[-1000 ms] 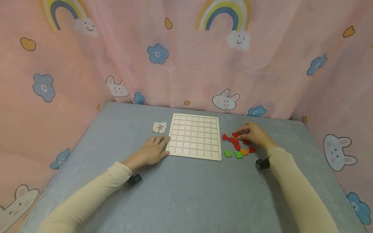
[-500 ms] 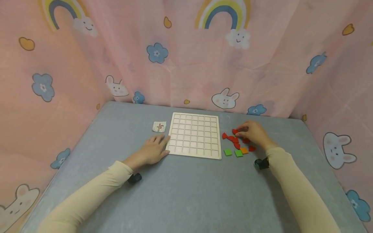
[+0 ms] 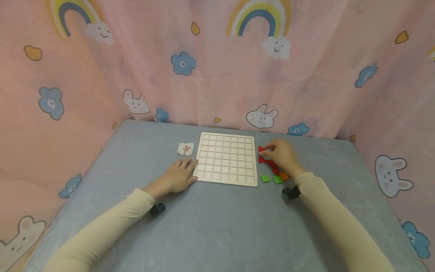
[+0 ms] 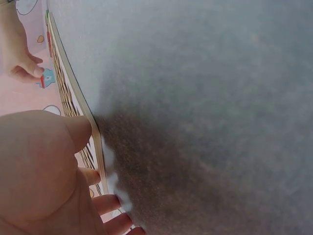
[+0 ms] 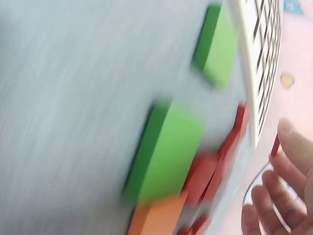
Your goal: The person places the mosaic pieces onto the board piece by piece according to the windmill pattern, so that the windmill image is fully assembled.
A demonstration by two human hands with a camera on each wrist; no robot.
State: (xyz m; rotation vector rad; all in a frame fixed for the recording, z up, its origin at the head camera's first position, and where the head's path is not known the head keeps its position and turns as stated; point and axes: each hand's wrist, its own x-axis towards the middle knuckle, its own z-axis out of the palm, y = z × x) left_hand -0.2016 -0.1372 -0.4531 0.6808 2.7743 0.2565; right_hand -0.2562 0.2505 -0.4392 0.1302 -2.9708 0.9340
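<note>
My right hand (image 3: 283, 155) pinches a red fan-shaped tile (image 3: 261, 149) between thumb and fingertips. It is raised near the right edge of a pale wooden grid board (image 3: 225, 158). In the right wrist view only a thin edge of that held tile (image 5: 275, 145) shows. My left hand (image 3: 178, 175) rests at the board's left edge, its thumb and fingertips touching the rim. Below my right hand lie several red tiles (image 3: 273, 166), partly covered by it. Two green square tiles (image 3: 265, 178) and an orange one (image 3: 284, 176) lie nearer me.
A small card (image 3: 185, 149) with a grid and a reddish pinwheel pattern lies left of the board. The grey table (image 3: 217, 226) meets a pink printed curtain (image 3: 217, 87) at the back and sides. The right wrist view is blurred by motion.
My right hand has taken a red tile from the far side of the pile and carried it left toward the board. My left hand stays at the board's edge.
</note>
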